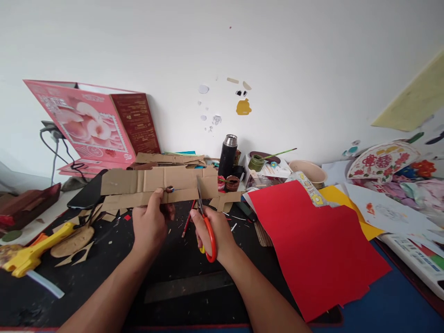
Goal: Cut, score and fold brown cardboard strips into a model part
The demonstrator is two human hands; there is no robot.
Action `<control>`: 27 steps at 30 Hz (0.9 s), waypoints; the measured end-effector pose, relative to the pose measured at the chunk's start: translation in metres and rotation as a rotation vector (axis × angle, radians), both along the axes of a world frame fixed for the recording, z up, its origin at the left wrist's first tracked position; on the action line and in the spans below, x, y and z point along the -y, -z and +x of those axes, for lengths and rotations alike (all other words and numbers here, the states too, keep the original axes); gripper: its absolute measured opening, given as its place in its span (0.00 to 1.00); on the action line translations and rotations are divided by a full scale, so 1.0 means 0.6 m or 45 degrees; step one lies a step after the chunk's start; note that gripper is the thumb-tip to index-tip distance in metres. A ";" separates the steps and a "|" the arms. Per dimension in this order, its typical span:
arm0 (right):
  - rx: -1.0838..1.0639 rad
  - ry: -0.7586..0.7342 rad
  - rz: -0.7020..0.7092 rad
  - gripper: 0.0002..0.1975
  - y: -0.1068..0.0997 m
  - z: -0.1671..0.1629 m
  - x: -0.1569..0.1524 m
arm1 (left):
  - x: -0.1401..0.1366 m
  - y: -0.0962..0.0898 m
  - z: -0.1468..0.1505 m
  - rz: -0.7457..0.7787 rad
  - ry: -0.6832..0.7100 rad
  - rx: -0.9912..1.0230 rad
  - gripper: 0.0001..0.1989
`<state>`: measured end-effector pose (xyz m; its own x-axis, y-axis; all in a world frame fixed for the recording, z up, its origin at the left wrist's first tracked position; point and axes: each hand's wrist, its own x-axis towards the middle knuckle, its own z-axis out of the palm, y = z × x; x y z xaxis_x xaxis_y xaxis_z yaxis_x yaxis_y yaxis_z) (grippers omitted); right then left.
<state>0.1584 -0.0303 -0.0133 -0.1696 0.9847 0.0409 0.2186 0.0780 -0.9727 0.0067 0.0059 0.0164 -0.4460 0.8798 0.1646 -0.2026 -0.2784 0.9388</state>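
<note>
My left hand (151,222) grips a long piece of brown cardboard (133,181) by its lower edge, with the thumb on the front face and the fingers behind. A lengthwise slit runs from the scissors back towards this hand, parting a lower strip. My right hand (217,233) is closed round the orange and yellow handles of a pair of scissors (210,245). Their blades stand upright at the cardboard's right part, overlapping it near the strip's end. Part of the blades is hidden by the cardboard.
A yellow glue gun (45,247) lies at left among cardboard scraps. Red paper (319,245) covers the right side. Behind stand a pink box (93,122), a black flask (228,157) and a green paint jar (256,163). A ruler (187,286) and a pencil (188,222) lie on the black mat.
</note>
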 end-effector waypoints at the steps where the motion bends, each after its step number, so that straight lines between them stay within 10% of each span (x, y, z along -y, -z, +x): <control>1: -0.029 -0.025 -0.005 0.27 0.000 -0.001 0.000 | -0.002 -0.002 -0.001 -0.004 0.003 0.054 0.11; 27: -0.413 -0.264 -0.301 0.48 0.010 -0.011 -0.006 | 0.000 -0.004 -0.008 -0.017 -0.031 0.098 0.11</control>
